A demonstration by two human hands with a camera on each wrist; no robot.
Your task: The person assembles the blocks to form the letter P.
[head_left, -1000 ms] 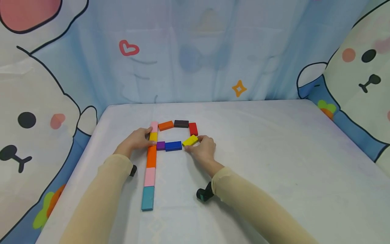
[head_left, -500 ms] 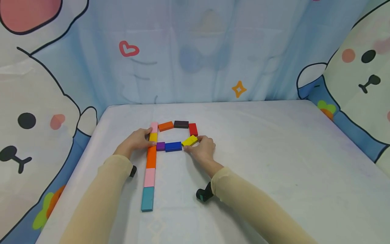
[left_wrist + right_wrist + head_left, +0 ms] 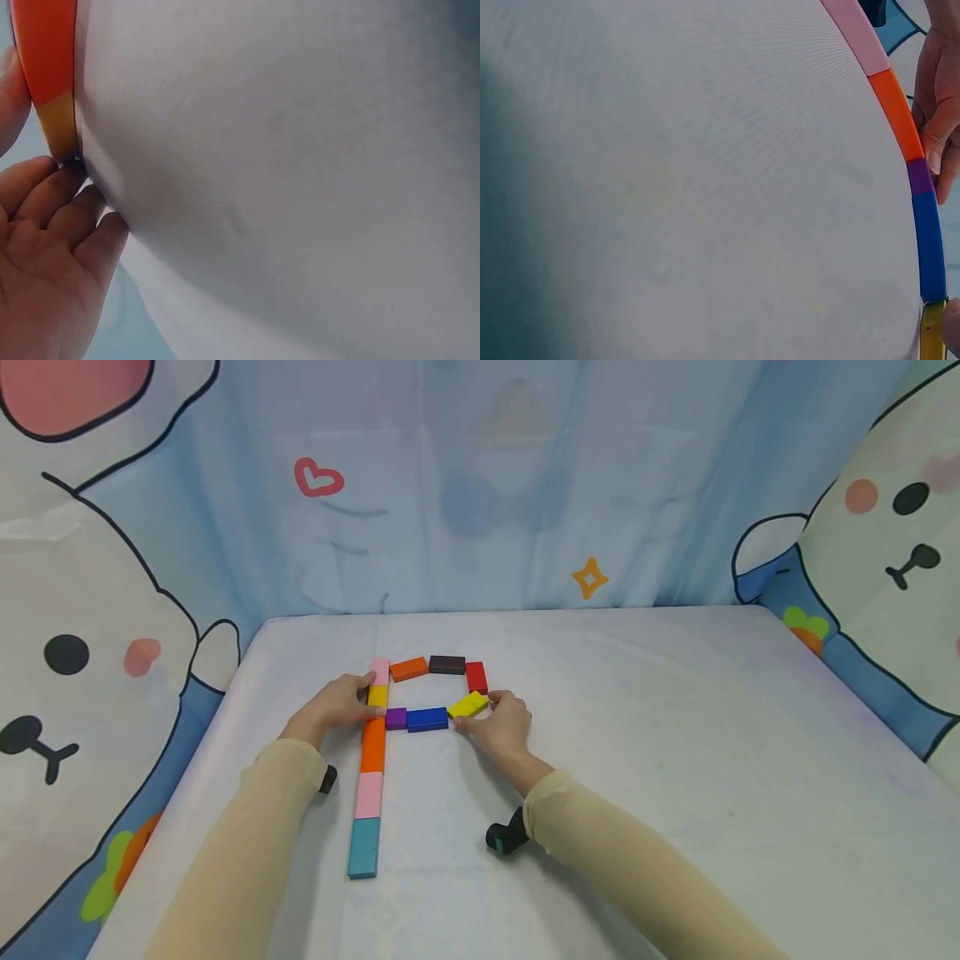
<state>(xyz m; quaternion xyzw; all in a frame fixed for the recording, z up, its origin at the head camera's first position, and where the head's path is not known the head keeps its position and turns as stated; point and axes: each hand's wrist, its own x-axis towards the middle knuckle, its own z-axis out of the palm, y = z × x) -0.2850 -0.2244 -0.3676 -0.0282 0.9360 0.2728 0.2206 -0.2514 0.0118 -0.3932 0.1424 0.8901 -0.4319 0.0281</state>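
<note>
Flat coloured blocks form a P-like outline on the white cloth. My left hand (image 3: pixel 336 702) rests against the upper column, its thumb over the joint between the amber block (image 3: pixel 377 696) and the orange block (image 3: pixel 373 746). Its other fingertips touch beside the amber block and the upper pink block (image 3: pixel 380 671). My right hand (image 3: pixel 501 729) pinches the tilted yellow block (image 3: pixel 468 704) between thumb and finger. That block's left end meets the blue block (image 3: pixel 427 719); its upper end lies close under the red block (image 3: pixel 476 677). A purple block (image 3: pixel 396 719) links blue to the column.
The column runs nearer through a lower pink block (image 3: pixel 369 795) to a teal block (image 3: pixel 364 848). Another orange block (image 3: pixel 408 669) and a dark brown block (image 3: pixel 447 665) form the top. A black wrist device (image 3: pixel 507 832) hangs under the right sleeve. Printed curtains (image 3: pixel 480 485) stand behind.
</note>
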